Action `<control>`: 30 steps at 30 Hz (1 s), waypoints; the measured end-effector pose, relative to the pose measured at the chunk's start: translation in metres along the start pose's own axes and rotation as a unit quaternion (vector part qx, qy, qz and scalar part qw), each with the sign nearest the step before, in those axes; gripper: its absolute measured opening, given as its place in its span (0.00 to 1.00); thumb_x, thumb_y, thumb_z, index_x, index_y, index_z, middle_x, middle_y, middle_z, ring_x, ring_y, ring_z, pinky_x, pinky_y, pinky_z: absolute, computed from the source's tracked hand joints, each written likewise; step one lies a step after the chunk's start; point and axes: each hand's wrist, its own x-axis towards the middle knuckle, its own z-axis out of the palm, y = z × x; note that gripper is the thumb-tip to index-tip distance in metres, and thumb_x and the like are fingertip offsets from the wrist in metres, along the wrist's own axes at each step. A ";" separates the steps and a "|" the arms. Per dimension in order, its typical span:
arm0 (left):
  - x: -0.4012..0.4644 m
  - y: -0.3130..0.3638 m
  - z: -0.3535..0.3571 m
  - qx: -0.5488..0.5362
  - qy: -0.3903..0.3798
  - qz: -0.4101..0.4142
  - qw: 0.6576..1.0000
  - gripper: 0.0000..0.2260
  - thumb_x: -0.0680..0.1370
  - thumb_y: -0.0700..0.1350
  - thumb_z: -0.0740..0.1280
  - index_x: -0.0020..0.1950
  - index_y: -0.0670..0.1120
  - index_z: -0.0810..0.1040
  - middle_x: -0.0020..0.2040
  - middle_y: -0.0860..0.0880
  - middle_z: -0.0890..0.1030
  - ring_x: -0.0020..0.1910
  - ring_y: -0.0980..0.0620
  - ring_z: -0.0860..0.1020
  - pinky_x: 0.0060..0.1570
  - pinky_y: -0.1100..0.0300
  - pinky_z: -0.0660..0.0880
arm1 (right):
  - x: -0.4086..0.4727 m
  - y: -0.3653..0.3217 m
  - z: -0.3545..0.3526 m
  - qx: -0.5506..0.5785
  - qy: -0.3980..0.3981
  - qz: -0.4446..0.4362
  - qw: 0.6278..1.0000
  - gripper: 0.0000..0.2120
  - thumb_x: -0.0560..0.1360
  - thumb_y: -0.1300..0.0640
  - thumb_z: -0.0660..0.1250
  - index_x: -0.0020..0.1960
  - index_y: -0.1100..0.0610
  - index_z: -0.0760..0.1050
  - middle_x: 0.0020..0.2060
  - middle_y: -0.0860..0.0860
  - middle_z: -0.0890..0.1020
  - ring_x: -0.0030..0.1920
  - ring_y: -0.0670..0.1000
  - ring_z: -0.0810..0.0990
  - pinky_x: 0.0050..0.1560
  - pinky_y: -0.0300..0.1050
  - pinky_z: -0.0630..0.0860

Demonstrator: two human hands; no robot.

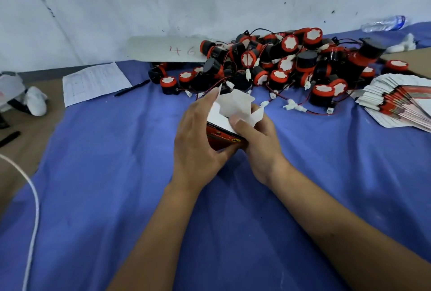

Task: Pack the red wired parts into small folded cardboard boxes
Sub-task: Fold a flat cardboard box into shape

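Both hands raised mid-frame, left hand (198, 136) gripping, fingers curled; right hand (258, 141) pinching

cloth (116, 174) matt blue fabric | box (224, 138) glossy red card, white inside | parts (289, 62) red/blk plastic

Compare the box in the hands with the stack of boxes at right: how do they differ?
The held box is opened up, white flaps raised; the stack of flat boxes is unfolded and fanned out. The held box is gripped by the left hand and right hand above the blue cloth; the stack lies untouched. Both are red and white.
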 end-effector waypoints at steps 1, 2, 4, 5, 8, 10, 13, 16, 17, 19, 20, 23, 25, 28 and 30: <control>0.000 0.000 0.001 0.002 -0.004 0.020 1.000 0.46 0.68 0.57 0.79 0.79 0.58 0.58 0.73 0.58 0.70 0.70 0.56 0.72 0.67 0.63 0.70 | 0.000 0.000 0.000 -0.002 0.000 -0.002 1.000 0.17 0.77 0.61 0.67 0.66 0.55 0.76 0.58 0.57 0.84 0.60 0.59 0.82 0.60 0.59 0.80; 0.000 -0.001 0.001 0.003 -0.007 0.039 0.999 0.45 0.68 0.56 0.79 0.80 0.56 0.60 0.73 0.55 0.70 0.70 0.55 0.71 0.68 0.61 0.70 | -0.001 0.000 0.000 -0.010 0.002 -0.007 1.000 0.17 0.78 0.64 0.66 0.65 0.53 0.76 0.57 0.56 0.85 0.59 0.57 0.83 0.58 0.57 0.81; 0.000 0.000 0.002 -0.005 -0.016 0.062 0.998 0.41 0.69 0.54 0.78 0.79 0.53 0.64 0.72 0.51 0.71 0.71 0.53 0.71 0.66 0.54 0.73 | -0.001 -0.001 0.001 -0.037 0.012 -0.026 0.999 0.20 0.79 0.69 0.62 0.64 0.51 0.76 0.56 0.54 0.84 0.58 0.55 0.83 0.56 0.55 0.82; 0.000 0.001 0.002 -0.013 -0.021 0.066 0.998 0.39 0.70 0.53 0.78 0.78 0.52 0.66 0.72 0.50 0.71 0.71 0.52 0.71 0.65 0.51 0.74 | -0.001 -0.002 0.001 -0.046 0.018 -0.034 0.998 0.22 0.78 0.71 0.61 0.65 0.50 0.75 0.57 0.55 0.83 0.58 0.55 0.83 0.56 0.56 0.82; 0.001 0.003 0.001 -0.036 -0.031 0.065 0.997 0.35 0.71 0.51 0.78 0.76 0.48 0.70 0.71 0.46 0.71 0.71 0.50 0.71 0.66 0.54 0.75 | -0.001 -0.004 0.003 -0.045 0.029 -0.050 0.997 0.24 0.75 0.70 0.60 0.66 0.49 0.73 0.60 0.56 0.80 0.60 0.58 0.81 0.57 0.61 0.81; 0.002 0.006 0.000 -0.042 -0.030 0.068 0.996 0.33 0.72 0.50 0.79 0.74 0.45 0.73 0.70 0.44 0.72 0.71 0.50 0.72 0.67 0.61 0.73 | -0.002 -0.004 0.005 -0.032 0.041 -0.050 0.997 0.20 0.75 0.65 0.62 0.64 0.50 0.74 0.59 0.57 0.81 0.60 0.61 0.80 0.55 0.61 0.81; 0.002 0.011 0.002 -0.040 -0.031 0.079 0.996 0.29 0.73 0.48 0.80 0.71 0.42 0.77 0.69 0.43 0.74 0.70 0.47 0.73 0.66 0.57 0.74 | -0.003 -0.006 0.005 -0.038 0.087 -0.044 0.995 0.08 0.80 0.50 0.65 0.56 0.48 0.81 0.50 0.52 0.86 0.52 0.53 0.85 0.49 0.51 0.82; 0.000 0.014 0.004 -0.033 -0.039 0.083 0.995 0.26 0.73 0.47 0.79 0.69 0.42 0.79 0.69 0.42 0.74 0.70 0.45 0.74 0.64 0.50 0.76 | -0.003 -0.007 0.003 -0.052 0.124 -0.038 0.990 0.12 0.82 0.45 0.65 0.51 0.49 0.84 0.46 0.52 0.87 0.48 0.52 0.86 0.47 0.50 0.84; 0.000 0.014 0.004 -0.032 -0.041 0.082 0.995 0.25 0.73 0.47 0.78 0.69 0.43 0.79 0.69 0.43 0.74 0.70 0.45 0.74 0.63 0.50 0.77 | -0.003 -0.007 0.002 -0.056 0.127 -0.035 0.990 0.13 0.82 0.45 0.64 0.50 0.50 0.84 0.46 0.53 0.87 0.48 0.53 0.86 0.48 0.52 0.84; 0.000 0.013 0.003 -0.030 -0.044 0.077 0.996 0.23 0.73 0.48 0.78 0.66 0.43 0.80 0.69 0.43 0.74 0.70 0.45 0.74 0.63 0.50 0.77 | -0.003 -0.009 0.003 -0.059 0.120 -0.036 0.990 0.13 0.82 0.45 0.64 0.51 0.51 0.83 0.47 0.53 0.87 0.48 0.53 0.86 0.48 0.51 0.84; 0.000 0.013 0.003 -0.026 -0.043 0.072 0.996 0.22 0.74 0.49 0.78 0.65 0.43 0.81 0.69 0.43 0.74 0.69 0.45 0.74 0.63 0.50 0.77 | -0.002 -0.009 0.004 -0.062 0.111 -0.044 0.991 0.14 0.82 0.44 0.63 0.53 0.52 0.82 0.48 0.52 0.87 0.49 0.52 0.86 0.48 0.49 0.83; 0.001 0.010 0.001 -0.022 -0.034 0.057 0.998 0.21 0.74 0.52 0.78 0.62 0.42 0.81 0.69 0.43 0.74 0.68 0.44 0.75 0.62 0.50 0.77 | -0.003 -0.010 0.004 -0.107 0.053 -0.078 0.990 0.19 0.81 0.41 0.58 0.63 0.52 0.76 0.54 0.48 0.84 0.56 0.49 0.83 0.54 0.45 0.80; 0.001 0.008 0.001 -0.020 -0.030 0.053 0.998 0.22 0.75 0.52 0.78 0.62 0.42 0.80 0.69 0.43 0.74 0.68 0.44 0.74 0.62 0.48 0.77 | -0.004 -0.008 0.002 -0.137 0.012 -0.082 0.987 0.23 0.81 0.39 0.55 0.69 0.51 0.71 0.60 0.46 0.81 0.61 0.47 0.81 0.58 0.44 0.78; 0.001 0.006 0.002 -0.019 -0.022 0.057 0.998 0.22 0.75 0.52 0.79 0.63 0.43 0.80 0.69 0.43 0.73 0.69 0.44 0.74 0.63 0.48 0.76 | -0.001 -0.006 -0.004 -0.131 -0.023 -0.065 0.989 0.21 0.84 0.50 0.50 0.76 0.47 0.65 0.67 0.48 0.77 0.67 0.48 0.76 0.67 0.47 0.74; 0.001 0.005 0.003 -0.026 -0.011 0.059 0.998 0.23 0.74 0.52 0.80 0.64 0.46 0.79 0.70 0.44 0.74 0.70 0.45 0.74 0.64 0.50 0.76 | 0.002 -0.009 -0.006 -0.102 -0.039 -0.049 0.993 0.26 0.82 0.61 0.48 0.77 0.47 0.66 0.69 0.48 0.77 0.69 0.49 0.75 0.68 0.46 0.73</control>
